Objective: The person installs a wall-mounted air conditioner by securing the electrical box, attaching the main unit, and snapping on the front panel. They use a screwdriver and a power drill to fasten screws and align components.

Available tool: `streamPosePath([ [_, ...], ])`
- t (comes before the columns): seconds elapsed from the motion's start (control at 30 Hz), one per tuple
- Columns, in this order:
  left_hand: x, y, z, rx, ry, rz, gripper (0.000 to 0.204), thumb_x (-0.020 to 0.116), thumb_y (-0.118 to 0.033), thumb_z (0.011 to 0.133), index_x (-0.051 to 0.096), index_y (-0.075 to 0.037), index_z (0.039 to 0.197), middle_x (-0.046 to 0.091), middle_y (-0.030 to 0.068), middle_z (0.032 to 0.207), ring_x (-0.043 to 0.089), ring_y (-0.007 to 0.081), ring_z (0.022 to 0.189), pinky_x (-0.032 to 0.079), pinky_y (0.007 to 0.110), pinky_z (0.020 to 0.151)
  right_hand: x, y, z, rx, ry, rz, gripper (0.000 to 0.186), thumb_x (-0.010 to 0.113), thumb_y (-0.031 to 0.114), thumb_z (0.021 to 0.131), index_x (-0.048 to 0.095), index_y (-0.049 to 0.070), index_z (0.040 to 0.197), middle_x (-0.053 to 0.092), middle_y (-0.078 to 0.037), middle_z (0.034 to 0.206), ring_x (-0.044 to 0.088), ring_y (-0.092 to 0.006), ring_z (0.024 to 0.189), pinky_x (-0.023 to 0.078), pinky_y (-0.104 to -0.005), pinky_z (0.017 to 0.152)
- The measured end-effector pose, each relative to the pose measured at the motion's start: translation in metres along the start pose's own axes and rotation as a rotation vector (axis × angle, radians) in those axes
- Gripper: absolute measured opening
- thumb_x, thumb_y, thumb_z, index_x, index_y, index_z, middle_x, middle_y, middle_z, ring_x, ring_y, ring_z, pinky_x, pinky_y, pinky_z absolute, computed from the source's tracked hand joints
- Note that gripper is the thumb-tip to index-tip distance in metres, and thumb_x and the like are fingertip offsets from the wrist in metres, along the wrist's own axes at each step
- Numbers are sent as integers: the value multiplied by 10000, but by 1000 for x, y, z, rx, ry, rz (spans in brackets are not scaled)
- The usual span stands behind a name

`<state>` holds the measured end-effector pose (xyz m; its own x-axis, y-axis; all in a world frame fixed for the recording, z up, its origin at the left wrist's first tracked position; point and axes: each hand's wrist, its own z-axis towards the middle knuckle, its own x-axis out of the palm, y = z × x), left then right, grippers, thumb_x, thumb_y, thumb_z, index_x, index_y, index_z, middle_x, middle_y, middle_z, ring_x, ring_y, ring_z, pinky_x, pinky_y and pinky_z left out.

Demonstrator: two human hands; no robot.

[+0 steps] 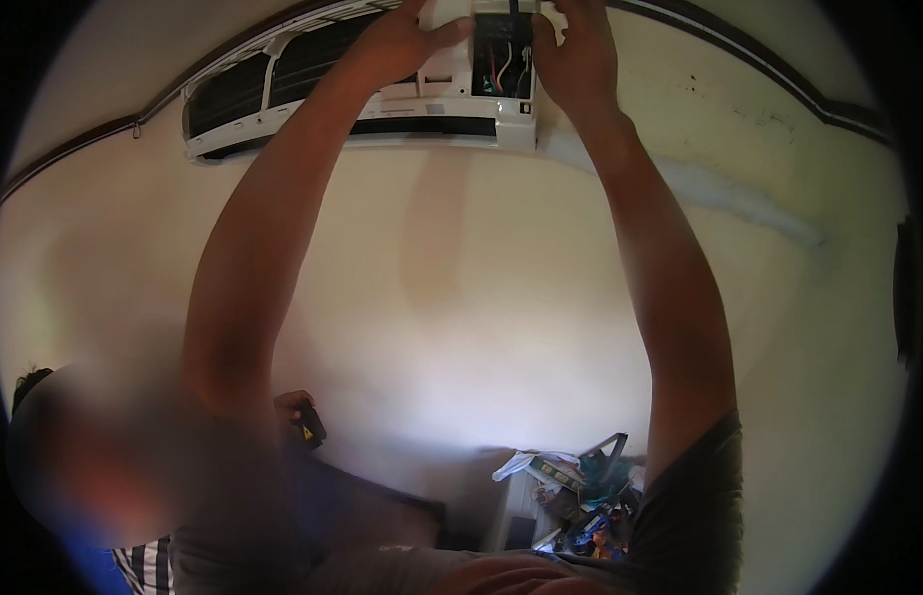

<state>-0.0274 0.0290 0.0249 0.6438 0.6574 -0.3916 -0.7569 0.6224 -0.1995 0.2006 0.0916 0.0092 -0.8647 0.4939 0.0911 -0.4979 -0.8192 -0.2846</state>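
A white wall-mounted air conditioner indoor unit (452, 105) is at the top of the view, its front cover off. Its wiring compartment (501, 67) shows red, white and green wires against a dark inside. Both my arms are raised to it. My left hand (392, 48) is at the compartment's left side, thumb stretched toward its edge. My right hand (580, 61) is at the unit's right end, its thumb up and apart from the fingers. The picture's upper edge cuts off fingertips of both hands. I see nothing held in either.
At the lower left another person's hand (291, 403) holds a small black and yellow device (310, 424). Below, a pile of tools and bags (585, 496) lies by the wall. A pale wrapped pipe (719, 188) runs along the wall to the right.
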Motion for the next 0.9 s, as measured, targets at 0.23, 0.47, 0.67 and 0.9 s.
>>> streamPosePath([
  [0.23,-4,-6,-2,-33,15,124,940,693,-623,969,356,-51,1635,609,340,1430,600,448,1350,484,483,1118,1,36,-9,-169,288,-307,155,727,151,911,802,105,1038,729,-71,1008,668,-323,997,559,-445,859],
  [0.47,-2,-7,-11,31,-71,78,908,704,-590,972,367,-59,1628,599,342,1438,580,452,1372,461,487,1147,-19,15,15,-76,-76,0,205,688,185,972,786,93,1127,744,-109,1107,713,-306,1016,567,-403,909],
  [0.67,1,-15,-8,28,-92,106,989,761,-543,918,345,40,1600,612,368,1393,603,459,1335,500,505,1104,-18,-6,26,496,91,207,419,713,294,991,673,70,1342,743,-158,1169,732,-311,1002,564,-409,924],
  [0.9,15,-41,-14,-38,-126,504,1158,839,-560,774,330,110,1570,655,360,1283,685,463,1172,588,493,996,19,-9,1,252,53,-93,551,641,266,1031,516,26,1512,689,-238,1324,700,-374,1173,556,-436,995],
])
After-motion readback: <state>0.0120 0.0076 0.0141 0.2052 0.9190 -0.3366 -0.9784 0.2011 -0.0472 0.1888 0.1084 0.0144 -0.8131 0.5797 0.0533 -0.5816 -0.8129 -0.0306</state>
